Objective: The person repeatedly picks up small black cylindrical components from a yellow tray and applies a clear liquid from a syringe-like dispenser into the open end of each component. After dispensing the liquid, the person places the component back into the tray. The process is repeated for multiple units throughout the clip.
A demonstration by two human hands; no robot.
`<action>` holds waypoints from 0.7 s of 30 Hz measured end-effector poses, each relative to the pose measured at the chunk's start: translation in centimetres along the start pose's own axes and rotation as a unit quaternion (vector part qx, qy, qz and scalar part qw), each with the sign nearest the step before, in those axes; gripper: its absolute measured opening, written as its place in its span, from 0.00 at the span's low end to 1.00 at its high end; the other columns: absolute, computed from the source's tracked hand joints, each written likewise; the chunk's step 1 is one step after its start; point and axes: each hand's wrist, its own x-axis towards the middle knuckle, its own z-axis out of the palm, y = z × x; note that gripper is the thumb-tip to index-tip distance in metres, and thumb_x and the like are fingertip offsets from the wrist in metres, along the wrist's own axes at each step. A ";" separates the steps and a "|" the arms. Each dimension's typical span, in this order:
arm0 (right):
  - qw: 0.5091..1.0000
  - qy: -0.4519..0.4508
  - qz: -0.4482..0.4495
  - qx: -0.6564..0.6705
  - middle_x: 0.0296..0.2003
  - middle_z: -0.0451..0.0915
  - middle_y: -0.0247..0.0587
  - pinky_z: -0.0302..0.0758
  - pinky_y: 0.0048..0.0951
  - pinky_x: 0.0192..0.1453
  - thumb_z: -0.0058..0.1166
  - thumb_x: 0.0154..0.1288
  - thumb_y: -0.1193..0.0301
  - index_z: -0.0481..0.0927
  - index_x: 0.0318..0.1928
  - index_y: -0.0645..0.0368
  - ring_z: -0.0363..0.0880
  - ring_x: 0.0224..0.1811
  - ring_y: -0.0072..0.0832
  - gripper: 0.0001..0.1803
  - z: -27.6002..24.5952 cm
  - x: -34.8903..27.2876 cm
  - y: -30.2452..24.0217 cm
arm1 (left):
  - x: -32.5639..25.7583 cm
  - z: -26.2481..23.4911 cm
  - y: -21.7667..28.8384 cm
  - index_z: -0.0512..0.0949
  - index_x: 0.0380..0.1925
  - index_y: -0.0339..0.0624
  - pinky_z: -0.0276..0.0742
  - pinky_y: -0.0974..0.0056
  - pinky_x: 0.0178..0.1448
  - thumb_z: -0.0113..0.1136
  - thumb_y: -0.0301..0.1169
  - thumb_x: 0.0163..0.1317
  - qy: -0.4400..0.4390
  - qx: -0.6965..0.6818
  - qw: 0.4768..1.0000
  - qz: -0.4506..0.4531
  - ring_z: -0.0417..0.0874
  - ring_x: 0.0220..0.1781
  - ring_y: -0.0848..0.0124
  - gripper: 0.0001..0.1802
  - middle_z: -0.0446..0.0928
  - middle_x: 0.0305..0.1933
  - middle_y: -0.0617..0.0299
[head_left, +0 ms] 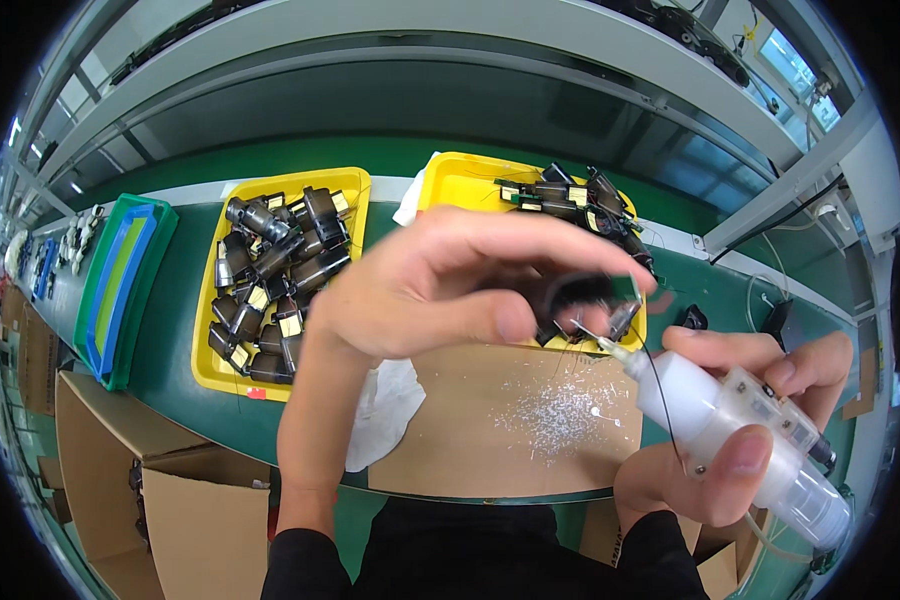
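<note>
My left hand [430,285] reaches over the middle of the bench, its fingers curled around a dark cylindrical part [582,292] with a thin green edge. Motion blurs that part and the fingertips. In my right hand [735,465] is a white dispensing bottle [682,392] with a thin metal needle, tilted up and to the left. A clear plastic lever piece [770,405] is fixed along its side, under my fingers. The needle tip points at the dark part; whether they touch, I cannot tell. A thin dark wire hangs in front of the bottle.
Two yellow trays, left [206,340] and right [458,180], hold many dark cylindrical parts with wires. Below my hands lies a brown cardboard sheet [450,430] dotted with white specks [555,415], beside a white cloth [390,405]. Green and blue trays [120,290] and open cartons [205,520] stand left.
</note>
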 end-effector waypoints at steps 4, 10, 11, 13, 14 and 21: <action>0.996 0.050 -0.069 -0.003 0.28 0.79 0.53 0.70 0.18 0.40 0.50 0.55 0.56 0.55 0.34 0.59 0.71 0.24 0.24 0.23 0.0 0.4 1.4 | -2.5 -3.0 4.9 0.71 0.52 0.28 0.68 0.68 0.54 0.57 0.40 0.57 0.105 0.398 0.907 -0.087 0.74 0.47 0.71 0.28 0.73 0.46 0.55; 0.997 0.010 -0.063 -0.038 0.26 0.79 0.52 0.68 0.16 0.33 0.46 0.56 0.57 0.56 0.33 0.59 0.69 0.22 0.23 0.20 -1.5 1.7 1.4 | -9.5 -7.0 6.6 0.74 0.48 0.37 0.71 0.63 0.53 0.57 0.28 0.56 0.281 0.684 0.611 -0.283 0.77 0.47 0.58 0.18 0.75 0.47 0.50; 0.997 0.011 -0.070 -0.028 0.26 0.79 0.52 0.69 0.16 0.34 0.46 0.56 0.57 0.57 0.34 0.59 0.69 0.22 0.23 0.20 -1.5 1.9 1.5 | -9.6 -7.5 5.8 0.74 0.47 0.37 0.70 0.63 0.53 0.57 0.28 0.56 0.272 0.709 0.597 -0.259 0.77 0.47 0.58 0.18 0.75 0.47 0.50; 0.997 0.016 -0.072 -0.023 0.27 0.80 0.53 0.70 0.17 0.35 0.47 0.57 0.59 0.58 0.35 0.60 0.71 0.23 0.24 0.19 -1.8 2.0 1.8 | -8.4 -9.0 3.1 0.74 0.47 0.37 0.69 0.63 0.55 0.57 0.29 0.56 0.251 0.754 0.572 -0.205 0.76 0.48 0.59 0.17 0.75 0.47 0.51; 0.997 0.016 -0.073 -0.017 0.28 0.80 0.53 0.70 0.18 0.35 0.47 0.57 0.60 0.59 0.36 0.60 0.72 0.23 0.24 0.18 -1.9 2.0 1.9 | -7.2 -9.6 1.6 0.75 0.45 0.36 0.70 0.63 0.54 0.56 0.29 0.57 0.212 0.725 0.632 -0.173 0.76 0.50 0.59 0.16 0.75 0.48 0.51; 0.994 0.010 -0.106 0.009 0.28 0.80 0.53 0.70 0.19 0.40 0.48 0.57 0.62 0.60 0.35 0.61 0.74 0.27 0.23 0.17 -1.3 2.5 2.4 | 2.2 -9.0 -10.8 0.70 0.52 0.38 0.71 0.58 0.53 0.59 0.37 0.56 0.128 0.641 0.706 -0.273 0.78 0.47 0.55 0.25 0.78 0.43 0.48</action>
